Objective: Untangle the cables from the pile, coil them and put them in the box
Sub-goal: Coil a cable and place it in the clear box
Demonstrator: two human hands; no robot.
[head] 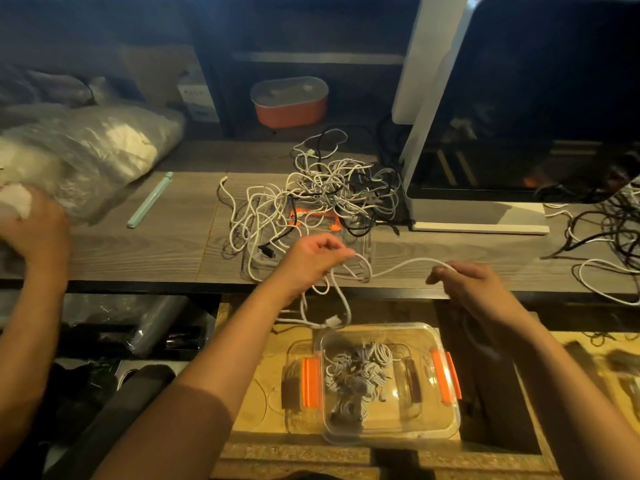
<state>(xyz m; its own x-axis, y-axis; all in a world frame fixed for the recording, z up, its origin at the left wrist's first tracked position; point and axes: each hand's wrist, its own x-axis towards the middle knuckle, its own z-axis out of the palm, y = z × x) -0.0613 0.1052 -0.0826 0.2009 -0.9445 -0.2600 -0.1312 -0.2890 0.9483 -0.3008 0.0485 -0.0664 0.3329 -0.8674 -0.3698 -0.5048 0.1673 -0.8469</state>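
White cable (412, 261) stretches between the hands at mid-frame, with the left hand (311, 259) and right hand (479, 285) each pinching it, held apart. The tangled pile (322, 188) lies on the desk (138, 251) just above them, and the clear box (381, 327) sits below.

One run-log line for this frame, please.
phase: untangling; left hand: pinches thin white cable; right hand: pinches same cable; tangled white-and-black cable pile: on wooden table; clear orange-latched plastic box: holds coiled cables

A home desk nook — monitor (540, 109), wood-grain desk (145, 247), bagged bedding (86, 150) piled beside.
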